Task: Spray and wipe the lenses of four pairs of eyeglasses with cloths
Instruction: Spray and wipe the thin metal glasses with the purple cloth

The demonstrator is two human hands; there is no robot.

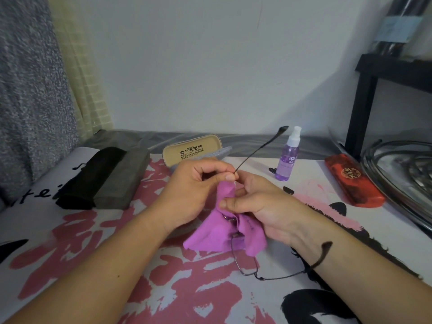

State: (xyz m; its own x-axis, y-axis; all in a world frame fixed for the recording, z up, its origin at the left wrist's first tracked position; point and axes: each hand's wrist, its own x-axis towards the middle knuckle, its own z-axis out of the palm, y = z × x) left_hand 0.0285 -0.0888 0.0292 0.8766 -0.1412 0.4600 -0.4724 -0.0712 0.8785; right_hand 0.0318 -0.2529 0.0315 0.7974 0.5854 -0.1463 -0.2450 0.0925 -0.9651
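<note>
**A:** Where do you have things now?

**B:** Your left hand (194,183) pinches the top of the purple cloth (224,232) together with the near end of one temple arm. Your right hand (261,206) presses its thumb on the cloth, fingers curled round the lens wrapped inside. The wire-frame eyeglasses (245,265) are held just above the desk (374,230); the other lens hangs bare below the cloth, and its temple crosses your right wrist.

**A:** How should you wipe?

**B:** I'd say rub the wrapped lens between thumb and fingers, both faces at once, and steady the frame by its rim, not by that thin arm, which looks easy to bend. Then shift the cloth down to the bare lens.

**A:** And around you?

**B:** From the left: a black case (91,176) touching a grey case (121,181), an open tan case (194,149) behind your hands, the purple spray bottle (288,157), then a red case (353,180) near a metal rack (397,174). The desk wears a pink-and-black patterned cover, against a pale wall (210,66), curtain (35,90) at left.
</note>
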